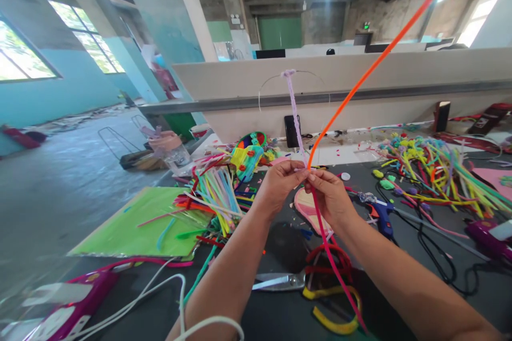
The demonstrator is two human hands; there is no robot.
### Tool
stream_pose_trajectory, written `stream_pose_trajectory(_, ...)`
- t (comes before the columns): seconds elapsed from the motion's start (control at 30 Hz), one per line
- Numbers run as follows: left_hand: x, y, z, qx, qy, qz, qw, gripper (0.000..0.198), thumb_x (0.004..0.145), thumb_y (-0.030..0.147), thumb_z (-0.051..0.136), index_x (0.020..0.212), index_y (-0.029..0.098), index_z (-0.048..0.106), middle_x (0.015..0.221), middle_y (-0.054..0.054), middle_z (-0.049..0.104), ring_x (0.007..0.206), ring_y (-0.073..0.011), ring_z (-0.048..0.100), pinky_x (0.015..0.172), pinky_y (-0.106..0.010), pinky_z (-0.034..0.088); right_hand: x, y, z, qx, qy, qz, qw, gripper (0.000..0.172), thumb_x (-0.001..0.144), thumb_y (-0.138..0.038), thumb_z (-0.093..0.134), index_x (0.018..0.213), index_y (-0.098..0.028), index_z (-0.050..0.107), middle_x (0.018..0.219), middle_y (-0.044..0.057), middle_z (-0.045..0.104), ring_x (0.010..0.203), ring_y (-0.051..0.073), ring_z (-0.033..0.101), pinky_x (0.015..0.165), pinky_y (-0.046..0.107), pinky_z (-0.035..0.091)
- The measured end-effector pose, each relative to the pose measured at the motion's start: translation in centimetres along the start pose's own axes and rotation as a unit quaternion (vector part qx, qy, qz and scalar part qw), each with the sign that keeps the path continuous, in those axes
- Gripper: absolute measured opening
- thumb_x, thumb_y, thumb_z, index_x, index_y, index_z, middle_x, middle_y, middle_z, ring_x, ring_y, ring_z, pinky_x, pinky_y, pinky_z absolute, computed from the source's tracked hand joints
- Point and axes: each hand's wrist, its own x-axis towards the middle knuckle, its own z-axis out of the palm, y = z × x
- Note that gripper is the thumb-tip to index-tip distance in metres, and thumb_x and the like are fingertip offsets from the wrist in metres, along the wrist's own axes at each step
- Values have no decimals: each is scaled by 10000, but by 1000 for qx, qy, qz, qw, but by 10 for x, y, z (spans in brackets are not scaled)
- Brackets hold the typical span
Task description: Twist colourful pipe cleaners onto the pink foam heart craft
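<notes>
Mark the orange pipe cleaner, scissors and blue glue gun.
Orange pipe cleaner (357,87), head view: middle of its raised length.
Scissors (296,281), head view: pivot.
Blue glue gun (383,217), head view: body.

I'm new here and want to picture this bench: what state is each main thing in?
Left hand: pinching lilac stem
Right hand: pinching red stem
Lilac stem: upright
Orange stem: raised, bent
Red stem: slanting down
Scissors: lying flat; whether fully closed, unclear
Glue gun: set down
Phone: propped upright
Bottle: standing
Green sheet: lying flat

Orange stem, lower end hidden
</notes>
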Motion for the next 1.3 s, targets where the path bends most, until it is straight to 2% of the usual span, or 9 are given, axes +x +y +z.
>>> stream_pose_trajectory(0.17,0,-2,2,9,38,20,999,197,612,263,758,691,132,633,678,2,631,626,-100,571,618,-232,474,-1,1,1,-55,21,-49,997,60,666,-215,731,702,-179,700,607,-23,627,573,94,524,610,249,409)
stream_pose_trajectory(0.47,2,-9,1,-10,56,54,997,154,613,259,756,638,143,658,739,-8,635,677,-111,582,650,-254,484,2,3,-1,-27,28,-22,999,96,643,-229,751,711,-179,706,598,-15,632,562,98,533,587,250,414)
stream_pose_trajectory(0.67,7,-19,3,-20,34,47,998,169,640,280,741,686,138,661,758,-9,638,662,-104,582,655,-248,472,3,2,-2,-35,40,-31,998,97,644,-229,745,691,-169,685,573,-20,609,552,91,515,569,237,398)
stream_pose_trajectory(0.77,3,-9,-4,79,5,18,997,207,684,334,704,725,134,670,707,-9,638,639,-103,557,646,-238,451,4,0,-3,-44,54,-37,997,105,641,-233,743,708,-175,687,580,-21,615,551,96,523,573,243,408)
stream_pose_trajectory(0.87,-5,18,-19,290,5,-12,957,260,685,379,692,632,126,659,563,0,586,550,-97,487,547,-218,388,6,-4,-4,-49,69,-43,995,104,650,-235,736,718,-172,689,582,-17,622,541,94,528,565,241,404)
stream_pose_trajectory(1.0,-8,63,-20,365,188,134,902,270,721,388,653,865,163,684,641,-2,612,559,-108,498,535,-218,386,7,-7,-4,-46,54,-54,996,82,664,-228,722,696,-163,683,547,-20,601,522,86,515,549,231,387)
stream_pose_trajectory(1.13,5,87,11,425,138,198,872,287,719,349,654,939,166,652,669,1,600,558,-99,482,535,-214,383,7,-6,-4,-46,42,-61,996,86,661,-236,710,694,-163,679,541,-19,600,509,85,503,546,233,382)
stream_pose_trajectory(1.2,9,91,30,480,100,205,847,193,771,338,593,777,154,651,591,5,558,534,-95,458,526,-217,367,6,-5,-5,-60,34,-56,996,88,663,-242,699,689,-163,673,533,-19,595,504,84,495,538,230,375)
stream_pose_trajectory(1.3,11,85,58,540,13,226,811,248,799,266,544,583,152,585,498,15,488,505,-90,423,516,-220,338,6,-3,-7,-104,12,-56,993,75,654,-224,670,630,-157,645,520,-21,574,482,81,459,505,227,348)
